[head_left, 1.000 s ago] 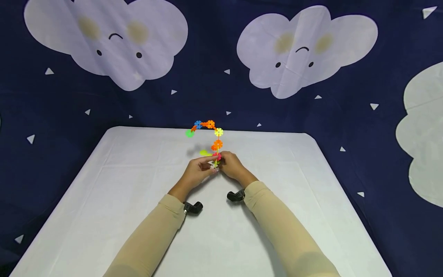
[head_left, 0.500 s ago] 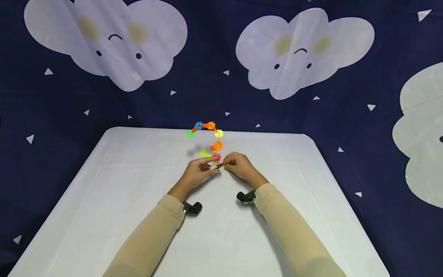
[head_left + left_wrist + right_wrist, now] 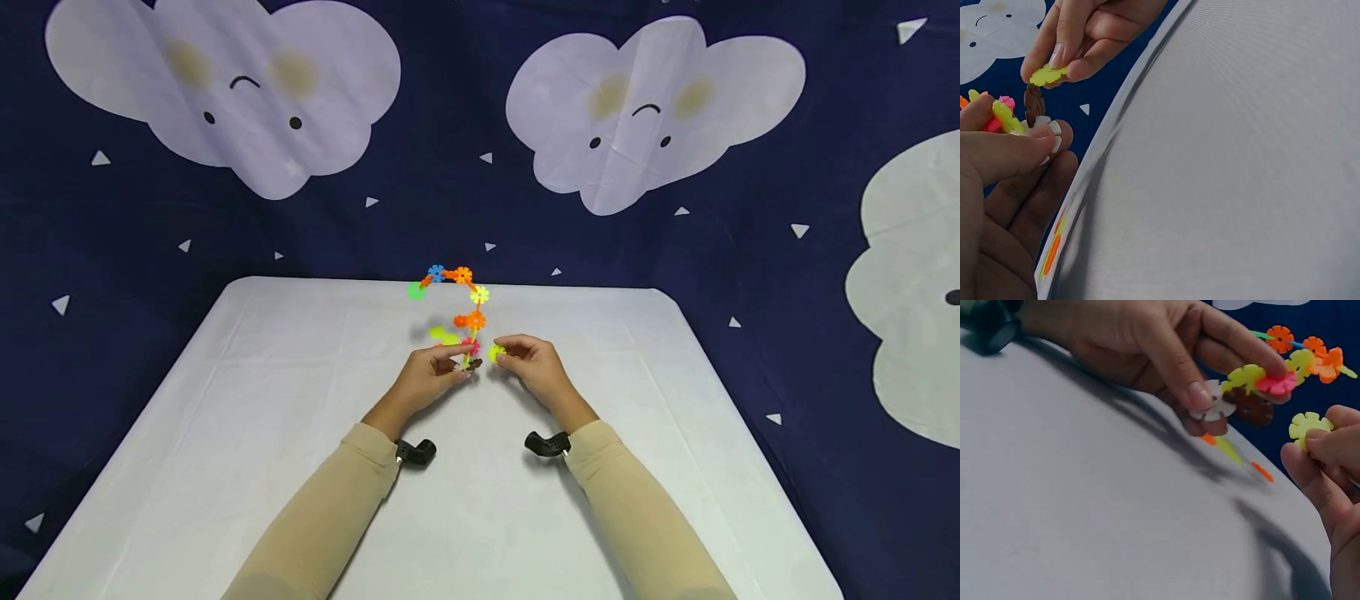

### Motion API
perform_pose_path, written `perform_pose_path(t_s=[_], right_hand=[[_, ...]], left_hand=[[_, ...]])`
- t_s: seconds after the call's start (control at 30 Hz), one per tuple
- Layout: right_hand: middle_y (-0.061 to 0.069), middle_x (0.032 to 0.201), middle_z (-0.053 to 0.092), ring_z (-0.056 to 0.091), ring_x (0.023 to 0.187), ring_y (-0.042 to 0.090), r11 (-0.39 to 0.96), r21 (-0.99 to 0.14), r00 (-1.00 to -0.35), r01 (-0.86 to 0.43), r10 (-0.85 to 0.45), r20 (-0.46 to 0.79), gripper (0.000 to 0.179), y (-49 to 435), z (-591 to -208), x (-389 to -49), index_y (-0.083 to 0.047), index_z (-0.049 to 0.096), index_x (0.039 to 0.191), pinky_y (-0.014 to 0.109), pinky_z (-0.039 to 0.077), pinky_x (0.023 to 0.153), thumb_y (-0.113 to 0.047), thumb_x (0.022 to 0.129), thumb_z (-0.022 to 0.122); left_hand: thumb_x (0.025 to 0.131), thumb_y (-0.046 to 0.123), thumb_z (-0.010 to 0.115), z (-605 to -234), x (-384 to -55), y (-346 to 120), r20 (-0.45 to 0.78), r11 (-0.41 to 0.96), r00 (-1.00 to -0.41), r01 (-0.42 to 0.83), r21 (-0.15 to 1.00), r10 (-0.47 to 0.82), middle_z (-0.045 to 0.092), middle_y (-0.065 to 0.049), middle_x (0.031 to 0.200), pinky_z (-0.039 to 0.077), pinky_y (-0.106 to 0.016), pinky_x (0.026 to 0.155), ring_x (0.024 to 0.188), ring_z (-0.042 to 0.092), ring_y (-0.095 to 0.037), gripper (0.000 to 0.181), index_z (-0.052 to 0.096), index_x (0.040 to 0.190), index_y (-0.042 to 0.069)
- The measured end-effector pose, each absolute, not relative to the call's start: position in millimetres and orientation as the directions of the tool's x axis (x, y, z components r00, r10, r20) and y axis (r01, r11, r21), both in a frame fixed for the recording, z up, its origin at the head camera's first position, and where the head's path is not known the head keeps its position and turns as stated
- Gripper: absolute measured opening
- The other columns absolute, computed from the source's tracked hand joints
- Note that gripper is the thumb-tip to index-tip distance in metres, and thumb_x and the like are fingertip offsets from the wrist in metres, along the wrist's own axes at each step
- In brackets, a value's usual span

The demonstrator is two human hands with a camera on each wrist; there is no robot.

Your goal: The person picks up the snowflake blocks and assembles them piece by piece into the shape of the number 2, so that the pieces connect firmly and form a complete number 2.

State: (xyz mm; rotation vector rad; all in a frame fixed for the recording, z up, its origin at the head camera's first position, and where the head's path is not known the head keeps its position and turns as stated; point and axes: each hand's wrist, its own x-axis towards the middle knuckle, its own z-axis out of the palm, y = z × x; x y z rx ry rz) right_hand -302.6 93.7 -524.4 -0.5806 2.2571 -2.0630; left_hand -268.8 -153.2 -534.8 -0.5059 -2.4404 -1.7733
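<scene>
My left hand (image 3: 422,379) pinches a white snowflake disc (image 3: 1217,403) between thumb and fingers, at the near end of a curved chain of linked plastic snowflake discs. From the white disc sticks out a brown disc (image 3: 1034,103). Yellow (image 3: 1244,378) and pink discs (image 3: 1277,383) follow it beside the left fingertips. Farther along the chain come an orange disc (image 3: 476,320), a blue disc (image 3: 437,273) and a green disc (image 3: 416,291). Slightly to the right, my right hand (image 3: 543,377) pinches a separate yellow disc (image 3: 1308,427), apart from the brown one in the right wrist view.
Several loose discs, among them a yellow-green one (image 3: 450,339) and an orange one (image 3: 1263,472), lie on the white tabletop (image 3: 300,433) behind the left hand. A dark blue cloud-print curtain (image 3: 450,225) hangs behind the table. Each wrist wears a black camera (image 3: 416,453).
My right hand has drawn away to the right from the chain, and the yellow disc now shows in its fingers. The brown disc has come into sight on the chain. My left hand stays nearly still.
</scene>
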Motion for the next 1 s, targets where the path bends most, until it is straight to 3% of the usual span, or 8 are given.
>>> perform_pose_path(t_s=[0.33,0.6,0.77,1.0], right_hand=[[0.014,0.103,0.076,0.073,0.089,0.021,0.084,-0.958,-0.917,-0.276,-0.323,0.236,0.029,89,-532,-296,0.007,0.074,0.122,0.027,0.061,0.079,0.007,0.093,0.078],[0.017,0.111,0.073,0.072,0.098,0.026,0.081,-0.929,-0.886,-0.361,-0.341,0.314,0.026,86,-533,-295,0.007,0.076,0.118,0.035,0.062,0.087,0.011,0.092,0.076],[0.020,0.113,0.072,0.071,0.099,0.026,0.090,-0.925,-0.884,-0.369,-0.343,0.319,0.025,85,-533,-293,0.008,0.076,0.117,0.033,0.061,0.087,0.012,0.092,0.076],[0.028,0.110,0.070,0.071,0.098,0.035,0.103,-0.917,-0.882,-0.386,-0.333,0.334,0.025,82,-533,-289,0.015,0.073,0.115,0.030,0.061,0.085,0.017,0.090,0.074]], left_hand=[[0.091,0.002,0.083,-538,-270,-153,0.276,0.248,-0.930,0.335,0.909,0.245,0.071,-0.009,0.127,0.061,-0.036,0.085,0.097,0.073,-0.022,0.046,0.075,0.134,0.014],[0.092,0.001,0.082,-537,-270,-153,0.291,0.269,-0.918,0.363,0.892,0.271,0.072,-0.010,0.125,0.061,-0.034,0.085,0.096,0.073,-0.019,0.045,0.075,0.134,0.013],[0.091,-0.001,0.082,-537,-270,-153,0.292,0.274,-0.912,0.371,0.887,0.289,0.074,-0.012,0.120,0.062,-0.032,0.080,0.092,0.075,-0.019,0.045,0.073,0.135,0.008],[0.091,0.000,0.082,-536,-270,-153,0.270,0.309,-0.916,0.359,0.880,0.295,0.070,-0.012,0.132,0.061,-0.031,0.085,0.096,0.074,-0.019,0.044,0.075,0.133,0.010]])
